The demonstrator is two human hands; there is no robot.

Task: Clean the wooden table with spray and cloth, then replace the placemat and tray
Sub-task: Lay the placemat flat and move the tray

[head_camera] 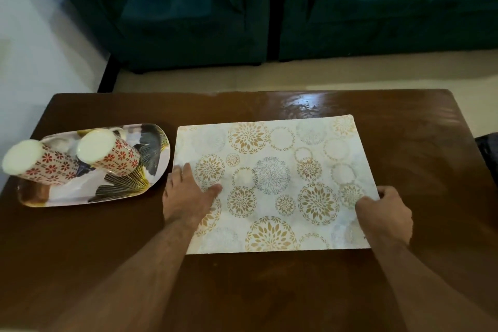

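Placemat: the placemat (pixel 272 183) lies flat on the wooden surface (pixel 420 170), right of centre, its long axis running left to right across your view.
Left hand: your left hand (pixel 188 191) rests on the mat's left edge, fingers fairly straight and spread, thumb pointing in toward the middle; it presses rather than grips.
Right hand: your right hand (pixel 385 213) curls round the mat's right edge near the front corner, thumb on top and fingers tucked at or under the edge.
Tray: the tray (pixel 159 143) sits just beside the mat's left short edge, apart from it, with two patterned mugs (pixel 107 153) standing upside down on it.
Key relation: the tray lies to the left of your left hand, which is much the nearer; your right hand is well apart from it, across the whole mat.
Judgement: the mat looks nearly placed, so the tray probably goes on next, carried rightward along the mat's long axis.
Risk: the tall mugs could tip if you tilt the tray.
Beyond: teal sofas (pixel 188 8) stand behind the surface.
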